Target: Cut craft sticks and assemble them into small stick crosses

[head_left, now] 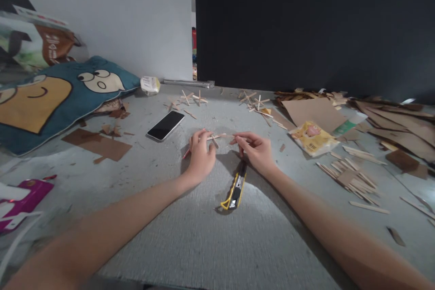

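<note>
1. Left hand (201, 157) — fingers curled, pinching small crossed wooden sticks (215, 137), located between the 2 hands;
2. Right hand (257, 152) — thumb and fingertips closed on thin strip (227, 135); contact with sticks unclear;
3. Utility knife (237, 186) on table (204, 244), near right hand; phone (166, 125) beyond left hand.

I can make out a phone (166, 125) lying flat, dark screen up, on the grey worktop (190, 249). On my left a blue cushion (124, 77) with cartoon faces lies in front of a printed bag (56, 43). Over to the right, I see a yellow packet (313, 138) beside brown cardboard (312, 113); a black panel (306, 22) stands behind.
</note>
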`<state>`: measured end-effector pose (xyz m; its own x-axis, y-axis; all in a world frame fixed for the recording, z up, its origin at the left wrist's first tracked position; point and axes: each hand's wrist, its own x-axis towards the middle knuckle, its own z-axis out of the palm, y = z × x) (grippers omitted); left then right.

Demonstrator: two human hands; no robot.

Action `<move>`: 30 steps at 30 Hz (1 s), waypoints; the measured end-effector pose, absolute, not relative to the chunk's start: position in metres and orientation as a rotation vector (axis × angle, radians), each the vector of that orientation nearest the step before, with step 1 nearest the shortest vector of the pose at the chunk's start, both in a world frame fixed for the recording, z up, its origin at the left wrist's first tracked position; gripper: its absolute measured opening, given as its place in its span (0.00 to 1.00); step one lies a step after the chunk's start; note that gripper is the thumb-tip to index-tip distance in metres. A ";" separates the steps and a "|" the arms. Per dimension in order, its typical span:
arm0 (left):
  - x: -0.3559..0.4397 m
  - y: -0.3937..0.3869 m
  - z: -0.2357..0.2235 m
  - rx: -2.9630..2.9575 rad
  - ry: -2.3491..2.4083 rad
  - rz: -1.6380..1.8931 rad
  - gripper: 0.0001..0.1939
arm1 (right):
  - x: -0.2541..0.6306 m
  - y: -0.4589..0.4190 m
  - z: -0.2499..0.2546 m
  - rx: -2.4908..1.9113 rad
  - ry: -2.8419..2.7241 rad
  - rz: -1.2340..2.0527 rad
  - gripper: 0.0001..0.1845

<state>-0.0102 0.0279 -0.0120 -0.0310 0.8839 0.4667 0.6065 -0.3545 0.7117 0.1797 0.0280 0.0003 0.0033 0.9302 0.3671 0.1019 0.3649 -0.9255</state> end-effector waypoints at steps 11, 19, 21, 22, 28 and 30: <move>-0.007 0.023 -0.002 1.877 1.044 1.041 0.13 | 0.176 0.024 0.001 -0.936 -1.497 0.965 0.21; -0.005 0.026 -0.005 1.598 0.882 1.043 0.12 | 0.181 0.022 0.023 -1.252 -1.760 0.494 0.17; -0.004 0.028 -0.007 1.464 0.870 1.076 0.12 | 0.188 0.012 0.037 -1.370 -1.991 0.413 0.13; -0.004 0.029 -0.008 1.418 0.861 1.088 0.12 | 0.192 0.005 0.043 -1.347 -2.149 0.378 0.12; -0.005 0.032 -0.010 1.337 0.817 1.121 0.11 | 0.216 -0.034 0.042 -1.111 -2.676 0.252 0.27; -0.005 0.032 -0.011 1.307 0.813 1.108 0.12 | 0.213 -0.043 0.034 -1.319 -2.534 0.140 0.19</move>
<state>-0.0050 0.0324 -0.0106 0.3072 0.9433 0.1257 -0.1637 -0.0777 0.9834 0.2129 -0.0427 0.0338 -0.5436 0.8146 0.2021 0.7874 0.5784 -0.2134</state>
